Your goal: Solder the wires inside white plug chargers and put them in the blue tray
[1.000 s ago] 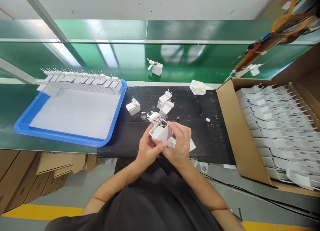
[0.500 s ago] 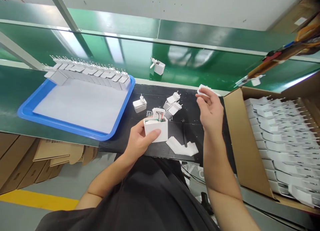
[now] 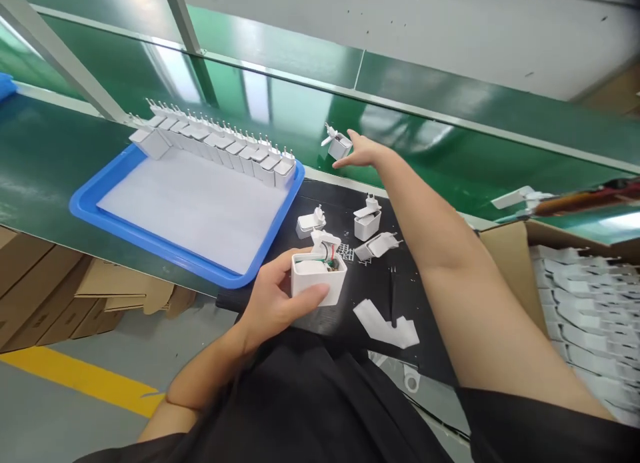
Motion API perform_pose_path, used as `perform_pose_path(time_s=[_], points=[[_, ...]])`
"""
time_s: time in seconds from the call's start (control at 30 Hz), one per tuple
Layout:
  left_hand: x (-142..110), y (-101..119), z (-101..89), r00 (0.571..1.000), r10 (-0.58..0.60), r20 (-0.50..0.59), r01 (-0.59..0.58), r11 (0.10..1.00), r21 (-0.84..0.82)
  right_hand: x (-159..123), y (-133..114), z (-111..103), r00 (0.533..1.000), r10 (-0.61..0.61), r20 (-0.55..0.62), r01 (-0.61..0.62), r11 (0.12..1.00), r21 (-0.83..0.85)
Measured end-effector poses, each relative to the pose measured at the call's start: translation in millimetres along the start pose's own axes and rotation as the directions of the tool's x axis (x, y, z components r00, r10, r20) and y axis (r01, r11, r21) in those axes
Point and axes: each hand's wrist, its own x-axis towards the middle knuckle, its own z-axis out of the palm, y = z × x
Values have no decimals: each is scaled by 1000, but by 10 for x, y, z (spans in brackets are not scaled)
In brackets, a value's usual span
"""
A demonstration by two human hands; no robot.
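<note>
Left hand (image 3: pixel 274 295) gripping an open charger (image 3: pixel 316 283), centre of frame. Right hand (image 3: pixel 362 152), thumb and fingers spread about a second charger (image 3: pixel 341 147), upper centre; contact unclear. Blue tray (image 3: pixel 160 244) bearing charger row (image 3: pixel 225 151), left.

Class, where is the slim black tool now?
In the head view, the slim black tool lies right of centre, its lower end over a bent white strip, right of the boxy white plastic adapter in the left hand.
</note>
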Motion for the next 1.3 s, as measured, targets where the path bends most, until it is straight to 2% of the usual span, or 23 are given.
perform_pose_path(time_s=[0.07, 0.13, 0.23, 0.43, 0.6, 0.7, 0.77, 0.83, 0.97, 1.07, 1.13, 1.23, 1.3], points=[[16, -9, -75, 1000, 15, -13, -15, 1000, -2, 169, -28, -78, 998, 13, 55, -10, 998, -68], [33, -22, -138, 999, 18, -28, -19, 1000, -18, 278, -43, -96, 999, -21, 33, 25, 993, -118], [58, -44, -213, 999, 18, -45, -20, 999, -46, 343, -64, 8, 999, -54, -4, 53, 991, -126], [101, -116, -283, 997, 34, -63, -36, 999, -29, 274, -102, 223, 998, -8, -65, 3, 997, -73], [66, -176, -289, 989, 103, -107, -100, 995, 28, 229, -334, 201, 998, 5, -59, -8, 999, -48], [-18, -216, -356, 982, 100, -162, -93, 994, 48, 166, -482, 124, 999, -4, -53, 1, 998, -67], [-76, -254, -417, 976, 66, -208, -55, 997, 56, 28, -469, 28, 998, -27, -48, 23, 997, -78], [-114, -305, -463, 969, 33, -245, -18, 998, 62, -219, -327, -85, 997, -55, -57, 49, 995, -90], [-112, -445, -473, 974, 14, -226, 2, 998, 69, -960, 235, -193, 996, -51, -79, 43, 994, -99], [-83, -547, -418, 983, 5, -184, 7, 998, 69, -1511, 653, -62, 996, 12, -93, -17, 998, -59], [-70, -588, -361, 989, -4, -144, 13, 998, 61, -1777, 830, 79, 993, 44, -112, -44, 999, -3], [-66, -592, -257, 996, -17, -83, 22, 998, 55, -2028, 944, 224, 980, 63, -189, -45, 994, 97], [-71, -565, -194, 998, -24, -58, 28, 998, 61, -2162, 981, 228, 957, 73, -281, -28, 987, 161]])
